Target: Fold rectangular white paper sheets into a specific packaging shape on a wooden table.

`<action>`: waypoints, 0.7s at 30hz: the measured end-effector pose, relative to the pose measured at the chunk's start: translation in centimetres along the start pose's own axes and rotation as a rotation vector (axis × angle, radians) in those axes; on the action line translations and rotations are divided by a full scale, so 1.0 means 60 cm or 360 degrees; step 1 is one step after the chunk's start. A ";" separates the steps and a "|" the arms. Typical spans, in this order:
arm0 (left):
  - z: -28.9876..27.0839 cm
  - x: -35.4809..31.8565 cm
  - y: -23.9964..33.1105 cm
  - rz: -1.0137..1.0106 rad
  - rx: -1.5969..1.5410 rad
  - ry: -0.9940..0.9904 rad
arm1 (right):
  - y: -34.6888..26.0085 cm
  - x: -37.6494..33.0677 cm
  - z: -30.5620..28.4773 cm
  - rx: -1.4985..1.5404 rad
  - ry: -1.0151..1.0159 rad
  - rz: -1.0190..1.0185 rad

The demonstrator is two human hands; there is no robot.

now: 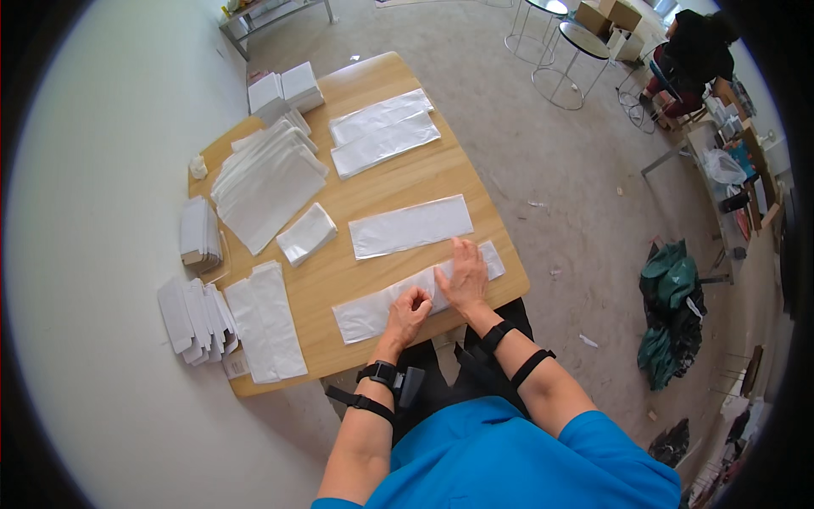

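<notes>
A long folded white plastic bag (365,316) lies along the table's near edge under both hands. My left hand (409,314) rests on its near side, thumb and fingers curled together in a pinch; what lies between the fingertips is hidden. My right hand (465,278) lies across the bag's right part, fingers stretched out and thumb apart, touching the surface. Just beyond is another flat white bag (411,226), parallel and untouched. Two overlapping white bags (383,133) are farther back on the table.
On the wooden table (339,195), a fanned pile of white sheets or bags (270,182), a small white packet (307,233) and a folded bag (266,322) lie left. White card stacks (199,229) line the wall side. Stools (583,41) and a seated person (691,64) are far right.
</notes>
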State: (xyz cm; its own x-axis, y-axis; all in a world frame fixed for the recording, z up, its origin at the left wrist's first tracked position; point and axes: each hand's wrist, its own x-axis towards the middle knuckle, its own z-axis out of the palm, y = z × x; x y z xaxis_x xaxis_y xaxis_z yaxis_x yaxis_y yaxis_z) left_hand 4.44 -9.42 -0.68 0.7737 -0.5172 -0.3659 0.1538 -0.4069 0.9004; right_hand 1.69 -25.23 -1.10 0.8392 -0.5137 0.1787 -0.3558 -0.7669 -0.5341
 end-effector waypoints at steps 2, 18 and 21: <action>0.002 0.002 -0.001 0.0018 -0.0011 0.0013 | 0.028 0.009 -0.008 0.0075 0.0109 0.0071; -0.103 -0.065 -0.030 0.0175 -0.1592 0.0664 | -0.002 -0.056 0.009 0.0899 -0.0407 0.0439; -0.219 -0.134 -0.117 0.0002 -0.1815 0.0973 | -0.014 -0.055 0.006 0.0902 -0.0389 0.0401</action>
State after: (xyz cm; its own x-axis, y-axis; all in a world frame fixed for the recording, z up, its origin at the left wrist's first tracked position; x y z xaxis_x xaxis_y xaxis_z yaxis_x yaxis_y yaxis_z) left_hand 5.21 7.47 -0.96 0.8814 0.0323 -0.4712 0.3530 0.6177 0.7027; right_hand -0.60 -22.73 -1.55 0.8514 -0.4978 -0.1654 -0.3382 -0.2798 -0.8985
